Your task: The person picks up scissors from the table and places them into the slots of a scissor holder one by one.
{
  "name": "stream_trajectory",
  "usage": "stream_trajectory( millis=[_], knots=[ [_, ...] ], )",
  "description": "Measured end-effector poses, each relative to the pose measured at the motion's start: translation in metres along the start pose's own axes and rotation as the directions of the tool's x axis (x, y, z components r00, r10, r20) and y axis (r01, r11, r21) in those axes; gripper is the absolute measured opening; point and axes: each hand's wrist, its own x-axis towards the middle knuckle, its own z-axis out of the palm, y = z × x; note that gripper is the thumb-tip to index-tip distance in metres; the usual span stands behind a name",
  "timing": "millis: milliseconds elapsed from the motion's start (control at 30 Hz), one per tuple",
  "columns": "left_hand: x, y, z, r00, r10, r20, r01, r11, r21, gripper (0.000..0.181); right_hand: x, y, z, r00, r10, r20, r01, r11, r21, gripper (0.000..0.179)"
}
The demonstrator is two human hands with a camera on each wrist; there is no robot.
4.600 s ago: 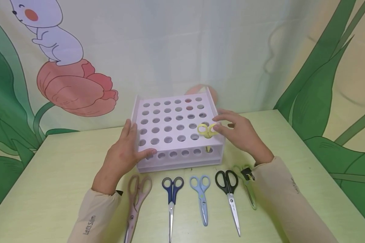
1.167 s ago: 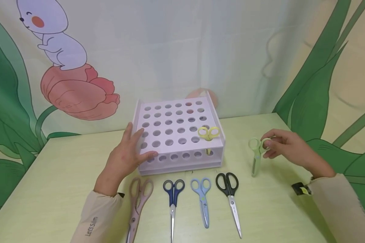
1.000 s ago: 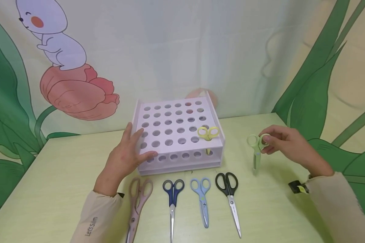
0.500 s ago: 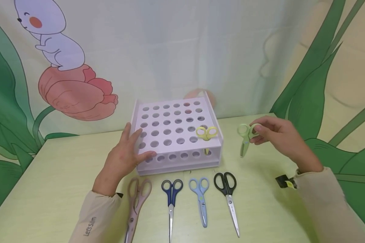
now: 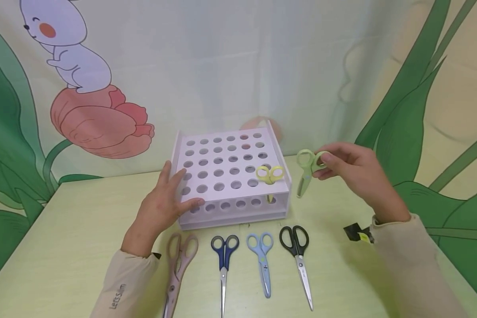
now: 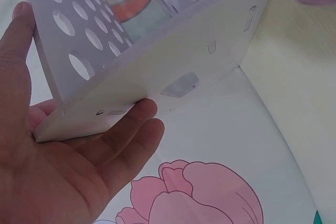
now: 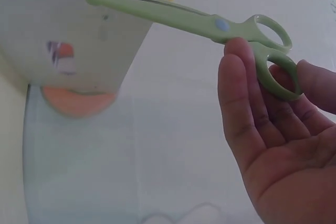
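Observation:
My right hand point(image 5: 347, 170) pinches one finger loop of the light green scissors point(image 5: 307, 167). They hang tip down in the air, just right of the white rack point(image 5: 218, 216), a board of round holes above a second holed shelf. In the right wrist view, the thumb and fingers of that hand meet at the lower loop of these scissors point(image 7: 215, 24). My left hand point(image 5: 157, 207) rests against the rack's left side with straight fingers, its thumb at the front edge. Yellow scissors point(image 5: 269, 176) stand upright in a front-row hole at the rack's right end.
Along the table point(image 5: 83, 229), in front of the rack, lie pink scissors point(image 5: 177, 265), dark blue scissors point(image 5: 224, 256), light blue scissors point(image 5: 262, 256) and black-handled scissors point(image 5: 297, 251). A printed cloth point(image 5: 206, 66) hangs close behind the rack.
Earlier my right hand was at the yellow scissors in the rack. It then picked up the green scissors from the table and carried them up and left toward the rack. My left hand stays.

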Motion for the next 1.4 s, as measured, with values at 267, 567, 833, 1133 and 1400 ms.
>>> stream_trajectory(
  millis=[267,567,833,1133,1400],
  knots=[
    [0.0,0.0,0.0,1.0,0.003,-0.005,-0.003,1.0,-0.001,0.095,0.012,-0.009,0.023,0.999,-0.046,-0.001,0.046,0.996,0.07,0.019],
    [0.001,-0.001,0.0,1.0,-0.006,-0.01,0.006,1.0,0.005,0.094,0.023,-0.013,0.047,0.997,-0.072,0.026,0.071,0.997,0.043,0.019],
    [0.001,-0.001,0.0,1.0,-0.016,-0.006,0.016,1.0,0.013,0.095,0.029,-0.017,0.066,0.998,-0.044,0.035,0.042,0.998,0.052,0.018],
    [0.0,-0.002,0.001,1.0,-0.016,-0.014,0.016,1.0,0.018,0.094,0.039,-0.015,0.087,0.998,-0.033,0.045,0.03,0.998,0.062,0.019],
    [0.001,-0.001,0.001,1.0,-0.023,-0.006,0.023,1.0,0.018,0.096,0.048,-0.014,0.101,1.0,0.007,0.025,-0.009,0.997,0.08,0.02]
  ],
)
